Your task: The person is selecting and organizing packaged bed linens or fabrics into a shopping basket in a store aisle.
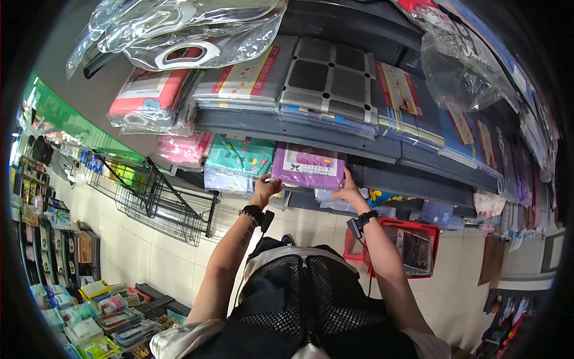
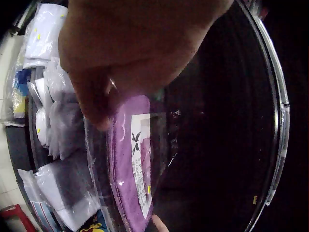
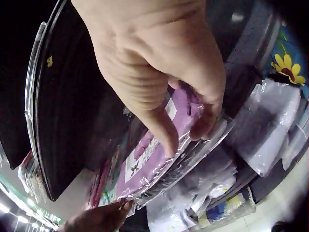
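A purple folded fabric pack point(image 1: 310, 165) in clear plastic, with a white printed label, lies at the front of the lower shelf. My left hand point(image 1: 266, 190) grips its left front corner; in the left wrist view the thumb lies along the pack's edge and the other fingers are hidden. At the opposite end, my right hand point(image 1: 351, 190) holds the pack's right edge. Close up in the right wrist view, the thumb of my right hand point(image 3: 159, 72) lies over the wrapping, with fingers curled round the edge. Beside the pack on the left sits a green patterned pack point(image 1: 239, 154).
An upper shelf point(image 1: 299, 131) loaded with grey and checked packs overhangs my hands. White bagged goods point(image 3: 265, 125) fill the level below. A red basket point(image 1: 439, 227) stands on the floor at right, and a black wire rack point(image 1: 158, 200) is at left.
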`<state>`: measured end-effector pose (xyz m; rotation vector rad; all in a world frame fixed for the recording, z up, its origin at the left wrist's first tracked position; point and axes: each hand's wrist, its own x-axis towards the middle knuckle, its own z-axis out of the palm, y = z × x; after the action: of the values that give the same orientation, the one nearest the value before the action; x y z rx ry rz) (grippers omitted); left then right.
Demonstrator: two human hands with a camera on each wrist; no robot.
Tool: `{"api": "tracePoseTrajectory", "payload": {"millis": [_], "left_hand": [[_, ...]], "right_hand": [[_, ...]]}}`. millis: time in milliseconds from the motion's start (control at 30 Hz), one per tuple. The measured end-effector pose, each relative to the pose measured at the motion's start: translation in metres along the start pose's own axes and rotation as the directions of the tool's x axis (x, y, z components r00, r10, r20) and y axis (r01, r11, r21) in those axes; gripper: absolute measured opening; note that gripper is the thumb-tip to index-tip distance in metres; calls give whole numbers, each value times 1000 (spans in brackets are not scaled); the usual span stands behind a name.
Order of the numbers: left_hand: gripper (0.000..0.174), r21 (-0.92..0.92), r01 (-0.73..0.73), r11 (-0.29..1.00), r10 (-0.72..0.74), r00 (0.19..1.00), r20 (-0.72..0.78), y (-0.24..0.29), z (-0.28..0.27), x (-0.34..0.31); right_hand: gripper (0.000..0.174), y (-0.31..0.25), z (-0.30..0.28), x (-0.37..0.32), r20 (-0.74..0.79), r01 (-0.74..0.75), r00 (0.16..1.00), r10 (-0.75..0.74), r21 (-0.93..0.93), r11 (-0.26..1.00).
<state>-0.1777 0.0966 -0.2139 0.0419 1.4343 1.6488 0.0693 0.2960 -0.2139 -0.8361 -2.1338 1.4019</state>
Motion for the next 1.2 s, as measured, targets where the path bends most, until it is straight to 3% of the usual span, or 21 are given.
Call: {"api": "tracePoseTrajectory", "payload": {"millis": [33,100,300,333,367,433,500,567,633,700,733,767,800,833,900,933,967,1033,1133,1167,1200], "left_hand": [[38,5,3,1000,-3,1000,1,-1,0,4],[12,68,-53,996,56,998,-37,-1,1,13],[9,-41,-7,999,3,996,-94,0,7,19],[13,69,40,997,-38,999,-31,3,4,15],[19,182,83,980,-90,996,26,12,3,3],[30,363,114,925,-163,981,106,12,-17,-5],[39,437,140,888,-245,950,194,16,-43,-20],[42,489,159,858,-298,928,222,3,-84,-27],[37,587,170,792,-259,963,70,-9,-126,-43],[41,731,147,667,-234,972,18,-65,-217,-23],[41,942,98,321,-150,987,-51,-102,-275,-9],[42,974,214,70,-28,977,-213,-101,-272,-38],[47,989,146,37,148,978,-150,-171,-354,-17],[49,912,170,373,-6,983,-181,-202,-391,-19],[45,828,448,339,-270,889,-370,-207,-384,-43],[45,860,410,305,-282,901,-330,-214,-378,-40],[42,912,291,289,-250,943,-221,-221,-370,-36],[35,964,51,259,-195,981,0,-238,-351,-24],[27,930,-287,231,-125,939,321,-254,-323,-15],[15,938,-318,-138,-369,895,250,-237,-299,1],[15,929,-340,-146,-381,886,265,-215,-297,-16]], "right_hand": [[102,7,0,-1,-4,-4,1000,4,3,1000],[93,-33,-6,-3,-53,-335,939,341,88,938],[85,-12,-5,-14,-171,-334,928,330,4,943],[72,5,-5,-20,-251,-130,966,54,-297,946],[72,7,-11,-32,-257,-142,964,65,-293,945],[38,4,-25,-57,-148,-342,929,338,2,940],[15,6,-36,-93,-176,-401,895,409,81,912],[28,25,-47,-136,-242,-431,880,409,-41,902],[39,46,-55,-190,-163,-570,760,629,299,766],[47,-1,-65,-233,-84,-634,720,689,323,703],[50,37,-54,-265,-196,-637,678,708,325,699],[51,49,-49,-284,-190,-733,464,865,466,496],[50,70,-39,-302,-206,-795,387,899,419,438],[50,84,-32,-324,-224,-849,300,927,380,366],[46,76,-28,-359,-260,-909,304,916,209,361],[42,120,-17,-393,-355,-832,553,754,-194,519],[39,131,-8,-412,-315,-616,772,552,-582,531],[34,110,-5,-431,-426,-854,503,752,-382,354],[39,84,-6,-450,-492,-923,377,785,-126,364],[38,87,-6,-456,-503,-933,344,793,-87,349],[41,90,-5,-463,-536,-936,329,778,-79,342]]}}
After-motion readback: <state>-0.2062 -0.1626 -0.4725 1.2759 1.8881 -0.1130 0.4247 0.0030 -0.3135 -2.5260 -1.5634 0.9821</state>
